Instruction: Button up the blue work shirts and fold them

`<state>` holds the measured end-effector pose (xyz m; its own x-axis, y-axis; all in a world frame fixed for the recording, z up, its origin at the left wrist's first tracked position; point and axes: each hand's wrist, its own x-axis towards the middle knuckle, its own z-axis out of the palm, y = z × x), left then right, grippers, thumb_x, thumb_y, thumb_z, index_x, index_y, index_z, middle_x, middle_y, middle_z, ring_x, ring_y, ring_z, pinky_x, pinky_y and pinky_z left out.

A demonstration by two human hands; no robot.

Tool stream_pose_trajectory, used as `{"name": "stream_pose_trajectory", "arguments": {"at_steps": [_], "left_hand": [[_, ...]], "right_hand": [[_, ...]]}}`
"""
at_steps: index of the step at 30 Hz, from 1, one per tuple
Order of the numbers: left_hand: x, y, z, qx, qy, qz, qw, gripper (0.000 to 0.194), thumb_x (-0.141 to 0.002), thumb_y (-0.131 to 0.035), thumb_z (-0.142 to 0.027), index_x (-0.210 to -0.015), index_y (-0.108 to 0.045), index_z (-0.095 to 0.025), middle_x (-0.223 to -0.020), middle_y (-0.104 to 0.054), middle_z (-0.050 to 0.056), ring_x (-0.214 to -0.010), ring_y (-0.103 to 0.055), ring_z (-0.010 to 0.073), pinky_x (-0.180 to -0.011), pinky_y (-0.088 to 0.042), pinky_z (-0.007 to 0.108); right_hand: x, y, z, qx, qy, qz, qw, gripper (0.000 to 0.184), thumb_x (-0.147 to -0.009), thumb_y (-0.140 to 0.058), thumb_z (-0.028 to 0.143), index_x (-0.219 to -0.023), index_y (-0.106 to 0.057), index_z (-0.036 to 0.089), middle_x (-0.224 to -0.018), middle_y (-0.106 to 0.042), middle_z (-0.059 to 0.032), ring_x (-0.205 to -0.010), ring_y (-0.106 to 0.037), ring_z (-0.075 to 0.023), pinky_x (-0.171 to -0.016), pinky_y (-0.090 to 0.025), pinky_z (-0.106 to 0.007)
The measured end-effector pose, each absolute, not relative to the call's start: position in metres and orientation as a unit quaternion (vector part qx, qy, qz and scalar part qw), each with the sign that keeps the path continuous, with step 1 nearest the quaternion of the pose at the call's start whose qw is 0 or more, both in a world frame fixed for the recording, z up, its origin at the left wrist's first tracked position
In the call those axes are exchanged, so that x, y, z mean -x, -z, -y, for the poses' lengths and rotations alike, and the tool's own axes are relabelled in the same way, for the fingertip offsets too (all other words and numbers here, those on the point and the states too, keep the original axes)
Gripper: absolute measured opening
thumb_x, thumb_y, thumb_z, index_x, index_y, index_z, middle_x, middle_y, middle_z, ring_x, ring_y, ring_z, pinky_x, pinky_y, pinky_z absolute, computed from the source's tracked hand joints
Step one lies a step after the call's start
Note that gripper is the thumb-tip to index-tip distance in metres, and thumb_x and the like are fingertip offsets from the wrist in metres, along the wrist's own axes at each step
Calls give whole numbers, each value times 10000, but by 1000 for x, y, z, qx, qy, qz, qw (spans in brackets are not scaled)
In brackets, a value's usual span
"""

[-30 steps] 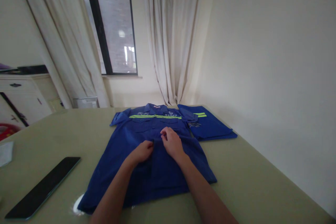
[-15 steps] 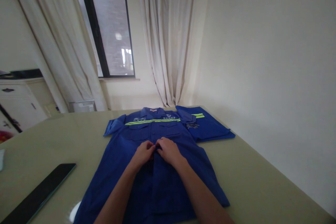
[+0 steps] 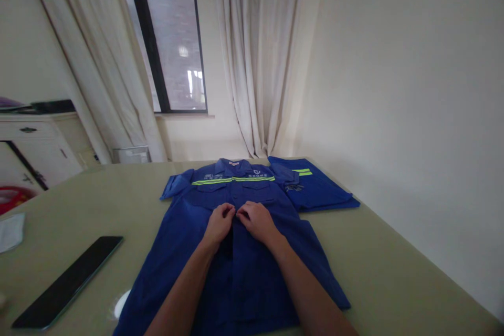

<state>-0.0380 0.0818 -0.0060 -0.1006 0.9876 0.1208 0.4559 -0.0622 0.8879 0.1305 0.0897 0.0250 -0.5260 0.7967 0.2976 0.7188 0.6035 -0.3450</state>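
A blue short-sleeved work shirt (image 3: 255, 268) lies front up on the table, collar away from me, with a yellow-green reflective stripe across its chest. My left hand (image 3: 221, 223) pinches the left edge of the front opening just below the chest pockets. Close beside it, my right hand (image 3: 255, 219) pinches the other edge, thumb and fingers together. The fingertips of both hands nearly meet at the placket. Any button between them is too small or hidden to make out. Below my hands the front shows a dark gap.
Folded blue clothing (image 3: 323, 191) with a reflective stripe lies at the back right, partly under the shirt's sleeve. A long black flat object (image 3: 71, 283) rests on the table (image 3: 129, 189) at the left, near a pale packet (image 3: 11, 232). A wall borders the right side.
The view has shifted slightly left, showing more of the cabinet and packet. My hands stay at the placket; the left wrist has turned a little and the fingers have shifted slightly.
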Motion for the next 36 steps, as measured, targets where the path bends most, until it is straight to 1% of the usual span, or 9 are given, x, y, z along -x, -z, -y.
{"name": "stream_pose_trajectory", "arguments": {"at_steps": [6,9,11,13,16,19,23,31,36], "left_hand": [[40,-6,-79,-642,-383,-587,312,287,-894,-456,-311,-898,-710,-178,-936,-751,52,-918,-662,203,-839,-497,287],[48,-10,-76,-666,-323,-597,309,197,-825,-515,-188,-820,-712,-194,-899,-753,51,-914,-674,207,-844,-485,284],[55,-10,-74,-677,-273,-605,317,149,-760,-569,-136,-737,-700,-202,-783,-737,31,-818,-691,206,-778,-493,277],[61,-9,-72,-678,-225,-613,337,137,-749,-590,-133,-678,-686,-201,-656,-701,7,-668,-691,191,-676,-501,262],[64,-7,-72,-654,-195,-643,346,213,-857,-523,-200,-735,-697,-190,-650,-712,17,-554,-679,172,-576,-502,250],[58,-5,-74,-618,-230,-694,288,341,-977,-379,-270,-905,-702,-186,-893,-766,88,-731,-727,188,-652,-521,267],[43,-5,-73,-604,-266,-718,221,236,-960,-495,-343,-944,-706,-239,-1052,-759,71,-1002,-703,220,-813,-496,284],[28,-2,-71,-563,-290,-753,176,132,-904,-559,-340,-898,-670,-269,-917,-769,32,-917,-714,234,-733,-469,292],[33,-2,-90,-543,-297,-766,174,195,-905,-579,-396,-971,-694,-253,-951,-781,54,-948,-718,249,-739,-477,301]], "right_hand": [[-130,-24,-90,486,-103,834,241,190,-957,-609,368,-885,-715,228,-933,-721,-29,-885,-659,-186,-797,-435,-266],[-130,-24,-89,475,-124,825,281,158,-917,-653,301,-1054,-695,236,-1077,-718,-41,-987,-660,-192,-850,-455,-264],[-130,-25,-90,439,-175,842,261,263,-889,-664,247,-1151,-674,258,-1117,-724,-24,-1005,-673,-180,-859,-468,-252],[-130,-28,-90,414,-229,856,207,246,-918,-603,241,-1146,-686,274,-1017,-752,2,-939,-700,-167,-832,-480,-243],[-127,-28,-88,443,-226,851,171,300,-982,-485,285,-1233,-651,295,-947,-755,1,-894,-715,-175,-800,-493,-261],[-119,-20,-80,496,-123,841,178,398,-985,-485,308,-1378,-546,325,-1172,-700,-46,-998,-701,-217,-784,-506,-294],[-107,-7,-73,543,-55,822,160,344,-1008,-447,321,-1324,-584,333,-1230,-647,-55,-943,-712,-216,-728,-505,-288],[-103,-4,-82,568,-63,805,158,352,-1038,-378,371,-1343,-554,379,-1183,-689,-30,-971,-700,-215,-773,-493,-309],[-97,-5,-89,585,-48,799,131,329,-1043,-370,407,-1276,-598,356,-1140,-718,-39,-970,-698,-231,-789,-490,-333]]}}
